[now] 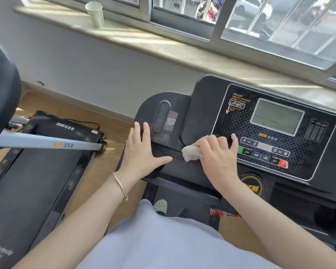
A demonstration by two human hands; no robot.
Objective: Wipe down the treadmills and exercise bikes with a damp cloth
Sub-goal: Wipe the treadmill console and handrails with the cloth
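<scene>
A black treadmill console with a grey display and coloured buttons fills the right half of the head view. My right hand grips a crumpled whitish cloth and presses it on the console's lower left edge, beside the button panel. My left hand lies flat with fingers spread on the console's rounded left wing, near its oval speaker grille.
A second black treadmill stands to the left with a grey handrail across it. A dark round pad juts in at far left. A paper cup sits on the window sill. Wooden floor lies between the machines.
</scene>
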